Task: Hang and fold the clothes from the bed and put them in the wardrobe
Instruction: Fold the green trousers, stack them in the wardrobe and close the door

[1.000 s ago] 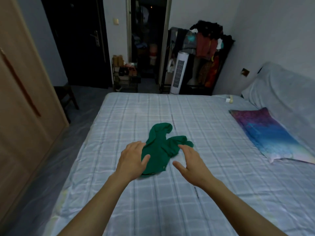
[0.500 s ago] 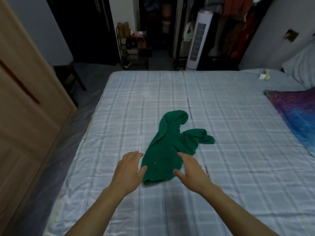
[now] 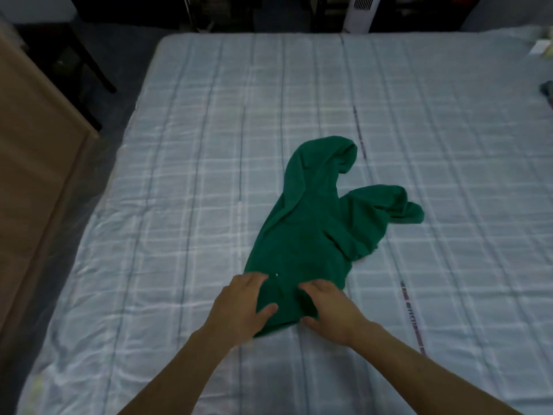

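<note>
Lying crumpled in the middle of the bed, the green top has both hands on its near end. The right hand curls its fingers and thumb round the hem. The left hand rests on the cloth, but it is hard to tell if it grips. The wardrobe stands at the left.
</note>
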Available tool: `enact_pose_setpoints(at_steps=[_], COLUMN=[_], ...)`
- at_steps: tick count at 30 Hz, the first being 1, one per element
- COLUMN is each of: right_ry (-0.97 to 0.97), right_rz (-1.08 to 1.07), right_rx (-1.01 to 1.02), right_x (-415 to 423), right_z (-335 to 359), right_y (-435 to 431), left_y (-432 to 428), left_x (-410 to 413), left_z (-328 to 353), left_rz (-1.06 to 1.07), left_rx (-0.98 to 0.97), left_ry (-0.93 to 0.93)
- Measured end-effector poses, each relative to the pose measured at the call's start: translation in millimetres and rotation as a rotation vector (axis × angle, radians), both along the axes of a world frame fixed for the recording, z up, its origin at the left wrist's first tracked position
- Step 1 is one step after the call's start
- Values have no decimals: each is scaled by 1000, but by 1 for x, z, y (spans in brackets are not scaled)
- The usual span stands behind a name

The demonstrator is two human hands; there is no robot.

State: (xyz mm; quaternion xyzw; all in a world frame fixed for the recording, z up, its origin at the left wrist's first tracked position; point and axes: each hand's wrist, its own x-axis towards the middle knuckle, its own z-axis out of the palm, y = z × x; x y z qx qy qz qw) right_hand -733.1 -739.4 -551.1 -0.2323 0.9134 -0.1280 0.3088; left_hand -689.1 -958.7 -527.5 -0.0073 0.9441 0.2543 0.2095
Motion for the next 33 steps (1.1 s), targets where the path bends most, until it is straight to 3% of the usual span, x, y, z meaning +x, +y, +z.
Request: enact_pose_setpoints(at_steps=[4,8,11,14,24,33], right_ry=[106,388,431,419,172,441], right_rz=[89,47,33,31,0,-246], right_rx=[100,53,58,81,-197,-383], right_x=[10,12,5,-2,-3,68], right_z=[-45,-67,-65,-45,104,245], right_y=[-1,-4,-2,-1,31,78], left_y=[11,13,9,4,14,62], left_x=[7,10,6,1,5,51], left_z=[-53,-80,-76,-58,83,251], left_rz=[-159,-285,-245,-199,-127,-177], left_rx=[-95,-271,-213,-57,96,-48], left_ry=[-113,50,201,232,397,701])
